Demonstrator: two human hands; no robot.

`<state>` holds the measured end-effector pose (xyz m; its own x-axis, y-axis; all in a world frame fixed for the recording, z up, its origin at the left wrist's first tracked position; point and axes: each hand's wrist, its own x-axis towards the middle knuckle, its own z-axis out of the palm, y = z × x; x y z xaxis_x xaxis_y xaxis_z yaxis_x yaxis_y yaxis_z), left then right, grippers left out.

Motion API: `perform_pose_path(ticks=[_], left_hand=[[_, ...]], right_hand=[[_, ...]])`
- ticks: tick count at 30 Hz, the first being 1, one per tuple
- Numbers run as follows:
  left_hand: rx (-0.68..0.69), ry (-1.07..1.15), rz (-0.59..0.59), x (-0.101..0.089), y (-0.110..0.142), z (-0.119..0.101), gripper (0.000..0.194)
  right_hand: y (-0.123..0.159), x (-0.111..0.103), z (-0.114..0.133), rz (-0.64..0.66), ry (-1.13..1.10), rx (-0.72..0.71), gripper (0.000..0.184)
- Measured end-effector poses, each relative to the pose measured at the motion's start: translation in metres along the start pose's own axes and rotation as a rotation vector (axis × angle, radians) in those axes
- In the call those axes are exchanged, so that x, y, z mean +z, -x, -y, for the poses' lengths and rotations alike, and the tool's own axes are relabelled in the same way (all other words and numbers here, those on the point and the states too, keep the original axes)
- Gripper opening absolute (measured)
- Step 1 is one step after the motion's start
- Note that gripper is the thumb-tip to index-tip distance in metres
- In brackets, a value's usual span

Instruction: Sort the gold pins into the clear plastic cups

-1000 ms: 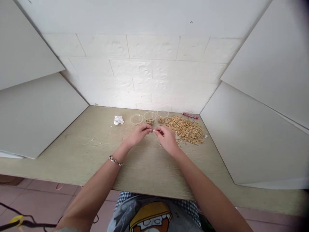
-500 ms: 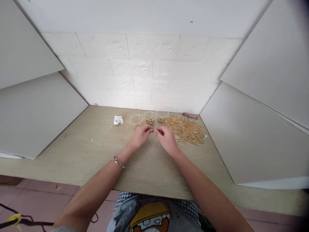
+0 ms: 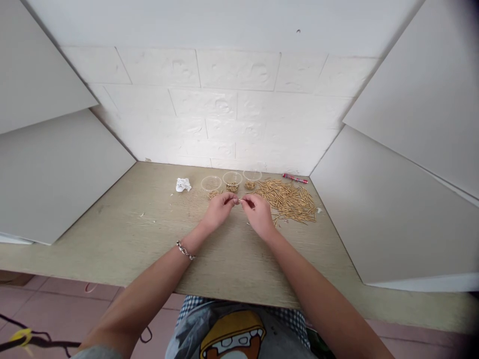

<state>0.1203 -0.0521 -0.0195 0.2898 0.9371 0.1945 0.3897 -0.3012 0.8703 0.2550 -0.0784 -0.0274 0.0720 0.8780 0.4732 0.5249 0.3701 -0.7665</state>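
My left hand [image 3: 220, 208] and my right hand [image 3: 258, 212] meet fingertip to fingertip above the table. Between their pinched fingers is a small, thin gold-coloured piece [image 3: 240, 201], mostly hidden by the fingers. Just beyond the hands stand three clear plastic cups. The left cup [image 3: 211, 184] has small gold parts at its base, partly behind my left hand. Gold parts fill the bottom of the middle cup [image 3: 232, 179] and the right cup [image 3: 250, 183]. A wide pile of thin gold pins [image 3: 286, 199] lies right beside my right hand.
A red tube [image 3: 295, 178] lies behind the pile. Crumpled white tissue [image 3: 183, 185] sits left of the cups, with small scraps on the wooden table [image 3: 239, 259]. A white brick-pattern wall [image 3: 209, 109] stands behind; white panels [image 3: 404, 209] flank both sides.
Both hands stay pinched together in nearly the same place. The view has shifted very slightly; the cups, pile and tissue lie as before.
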Motion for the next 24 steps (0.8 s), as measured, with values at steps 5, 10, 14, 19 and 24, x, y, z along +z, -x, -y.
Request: perform_pose_path(ticks=[5,10,14,19,24], left_hand=[[-0.026,0.057,0.021,-0.0017,-0.0009,-0.0017,0.015],[-0.038,0.129,0.047,-0.0025,-0.0014,-0.0011,0.016],[-0.051,0.188,0.049,-0.0025,-0.0019,-0.0003,0.016],[-0.058,0.199,0.056,-0.0034,-0.002,-0.0008,0.016],[-0.027,0.063,0.037,-0.004,-0.0016,-0.0009,0.017]], right_hand=[[-0.0009,-0.0012,-0.0017,0.025,0.006,-0.026,0.014],[-0.0014,-0.0014,-0.003,0.029,-0.039,0.002,0.014],[-0.0017,-0.0017,-0.0027,0.027,-0.073,0.031,0.014],[-0.0012,-0.0023,-0.0012,0.026,-0.076,0.035,0.014],[-0.0002,-0.0013,-0.001,0.007,-0.042,0.01,0.014]])
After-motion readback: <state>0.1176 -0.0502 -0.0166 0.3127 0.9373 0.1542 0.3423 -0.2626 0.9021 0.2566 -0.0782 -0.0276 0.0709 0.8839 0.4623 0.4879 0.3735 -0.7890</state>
